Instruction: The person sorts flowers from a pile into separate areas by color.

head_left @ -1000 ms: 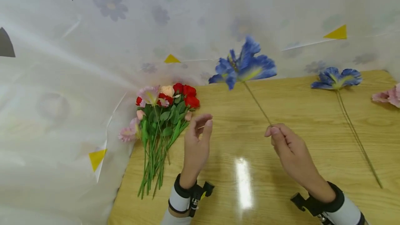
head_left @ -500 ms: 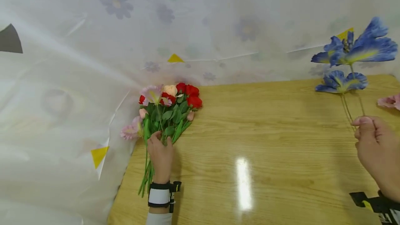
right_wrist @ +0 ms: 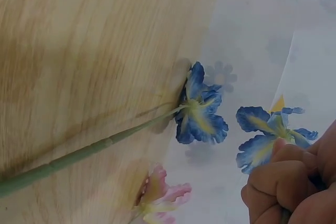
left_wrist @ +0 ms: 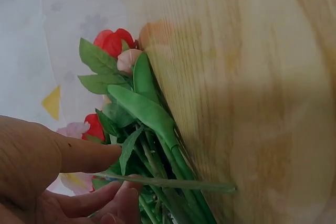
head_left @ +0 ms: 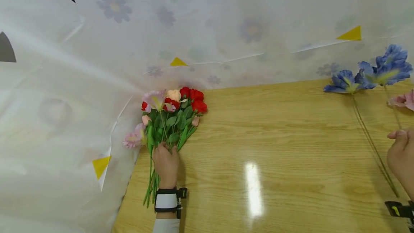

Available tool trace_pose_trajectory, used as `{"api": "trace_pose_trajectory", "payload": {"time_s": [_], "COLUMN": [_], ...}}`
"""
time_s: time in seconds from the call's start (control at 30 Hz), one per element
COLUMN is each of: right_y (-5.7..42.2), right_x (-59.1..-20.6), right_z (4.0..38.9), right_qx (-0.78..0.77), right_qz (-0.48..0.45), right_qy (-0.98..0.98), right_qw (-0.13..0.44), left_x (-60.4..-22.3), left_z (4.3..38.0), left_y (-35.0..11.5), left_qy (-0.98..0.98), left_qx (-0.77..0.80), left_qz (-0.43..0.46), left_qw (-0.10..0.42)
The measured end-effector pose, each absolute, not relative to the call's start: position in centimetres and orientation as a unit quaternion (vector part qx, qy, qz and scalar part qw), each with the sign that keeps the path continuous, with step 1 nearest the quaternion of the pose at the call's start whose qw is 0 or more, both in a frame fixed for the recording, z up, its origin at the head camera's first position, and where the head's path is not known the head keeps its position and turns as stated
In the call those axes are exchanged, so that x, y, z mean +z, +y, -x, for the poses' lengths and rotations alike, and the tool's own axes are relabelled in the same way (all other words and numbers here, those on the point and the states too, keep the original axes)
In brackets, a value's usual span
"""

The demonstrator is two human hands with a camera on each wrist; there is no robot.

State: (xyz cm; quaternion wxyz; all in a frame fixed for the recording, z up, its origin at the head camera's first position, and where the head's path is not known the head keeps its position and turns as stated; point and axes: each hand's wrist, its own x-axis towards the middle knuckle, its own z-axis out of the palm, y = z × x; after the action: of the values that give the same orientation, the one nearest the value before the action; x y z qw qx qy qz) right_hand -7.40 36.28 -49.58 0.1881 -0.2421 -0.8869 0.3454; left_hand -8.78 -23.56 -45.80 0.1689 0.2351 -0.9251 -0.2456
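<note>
My left hand (head_left: 166, 167) is over the bunch of artificial flowers (head_left: 173, 119) at the table's left. In the left wrist view, its thumb and fingers pinch a thin green flower stem (left_wrist: 184, 184) in front of the bunch's leaves. My right hand (head_left: 402, 161), partly cut off by the head view's right edge, grips a blue iris (head_left: 388, 69) by its stem, bloom upward. Beside it a second blue iris (head_left: 344, 82) lies with its stem (head_left: 372, 143) toward the front. The right wrist view shows curled fingers (right_wrist: 278, 182) in front of the held bloom.
A pink flower (head_left: 404, 100) lies at the right edge of the wooden table (head_left: 258, 125). White patterned sheeting (head_left: 210, 21) rises behind and along the left side. Red roses (head_left: 197, 100) and a pale pink iris (head_left: 155, 100) top the bunch.
My right hand has carried the blue iris from the middle to the far right and lowered it beside the other one. My left hand has moved left and down onto the bunch's stems.
</note>
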Motion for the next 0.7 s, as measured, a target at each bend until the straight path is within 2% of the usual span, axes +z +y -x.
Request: {"api": "trace_pose_trajectory", "payload": {"time_s": [0.13, 0.2, 0.47, 0.6, 0.7], "right_y": [39.4, 39.4, 33.2, 32.4, 33.0], "right_x": [-54.5, -54.8, -47.1, -46.0, -46.8], "right_z": [8.6, 8.7, 7.5, 7.0, 7.0], "right_qx": [0.337, 0.338, 0.358, 0.347, 0.340], "right_qz": [0.223, 0.220, 0.225, 0.221, 0.204], "right_qy": [-0.895, -0.896, -0.893, -0.903, -0.911], "right_qw": [0.190, 0.185, 0.154, 0.125, 0.115], "left_x": [-45.8, -45.9, -46.2, -46.1, -45.9], "left_z": [8.7, 8.7, 8.4, 8.6, 8.7], "left_y": [-24.0, -24.1, -24.6, -24.7, -24.5], "left_qy": [-0.928, -0.928, -0.925, -0.923, -0.918], "left_qx": [-0.245, -0.247, -0.257, -0.263, -0.279], "left_qz": [-0.234, -0.235, -0.228, -0.209, -0.200], "left_qw": [0.156, 0.150, 0.162, 0.187, 0.201]}}
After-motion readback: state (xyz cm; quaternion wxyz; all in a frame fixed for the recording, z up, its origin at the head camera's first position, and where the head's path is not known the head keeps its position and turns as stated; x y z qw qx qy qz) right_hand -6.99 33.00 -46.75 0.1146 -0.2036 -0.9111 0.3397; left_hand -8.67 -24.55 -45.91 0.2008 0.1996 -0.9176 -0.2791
